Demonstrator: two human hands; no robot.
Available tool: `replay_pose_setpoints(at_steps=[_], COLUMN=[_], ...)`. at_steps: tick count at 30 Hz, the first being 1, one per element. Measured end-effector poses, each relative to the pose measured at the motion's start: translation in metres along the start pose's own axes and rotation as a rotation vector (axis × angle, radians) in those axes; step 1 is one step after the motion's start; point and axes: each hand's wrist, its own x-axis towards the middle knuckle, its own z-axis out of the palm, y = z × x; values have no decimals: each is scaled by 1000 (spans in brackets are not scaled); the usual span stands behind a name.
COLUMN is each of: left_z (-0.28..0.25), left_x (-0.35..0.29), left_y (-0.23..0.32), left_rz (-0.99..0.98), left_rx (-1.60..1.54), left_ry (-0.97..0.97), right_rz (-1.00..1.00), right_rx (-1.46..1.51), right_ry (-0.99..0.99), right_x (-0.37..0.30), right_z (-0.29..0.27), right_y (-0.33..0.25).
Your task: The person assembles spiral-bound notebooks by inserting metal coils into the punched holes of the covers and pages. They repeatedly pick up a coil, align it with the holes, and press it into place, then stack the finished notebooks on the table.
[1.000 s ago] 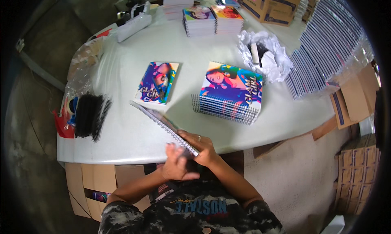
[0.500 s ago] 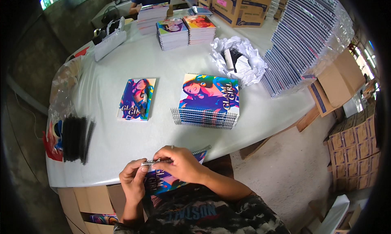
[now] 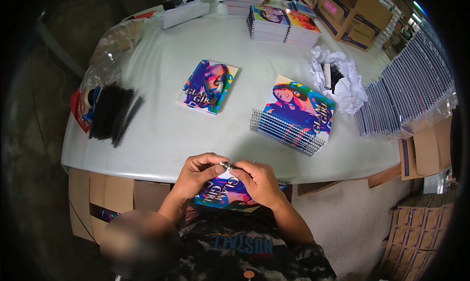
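Evidently the grip has changed: a second ago the notebook [image 3: 225,195] stood edge-on in the right hand [image 3: 258,180] while the left hand [image 3: 198,176] was free with fingers spread; now it lies cover up beneath both. The two hands nearly meet at its far edge, thumbs and fingers clamped on a small silvery piece [image 3: 226,166], coil end or tool, I cannot tell. That suggests handling has given way to close work on the binding. Beyond the right hand, the notebook stack [image 3: 299,110] waits; black coils [image 3: 115,117] lie farther out, left of the left hand.
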Motion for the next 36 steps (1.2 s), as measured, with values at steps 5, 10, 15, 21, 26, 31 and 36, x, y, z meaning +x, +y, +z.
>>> replay_pose_setpoints(at_steps=[5,10,15,21,26,31,36], left_z=[-7,-6,3,41,110,96,74], left_x=[6,11,16,33,127,216,208], left_y=[-4,-2,5,44,78,-4,-61], left_rz=[-22,-32,9,386,626,416,638], left_rx=[-54,5,189,934,244,1059,1027], left_ry=[-56,-100,-177,-125,259,364,460], right_rz=[-160,-197,-243,-231,4,60,-70], right_rx=[-70,-220,-358,131,36,540,275], right_ry=[103,83,158,688,1331,1189,1226], right_x=[0,-7,-12,-19,-4,7,11], right_z=[7,9,-6,-84,-138,-119,-106], right_y=[3,0,-4,10,83,150,134])
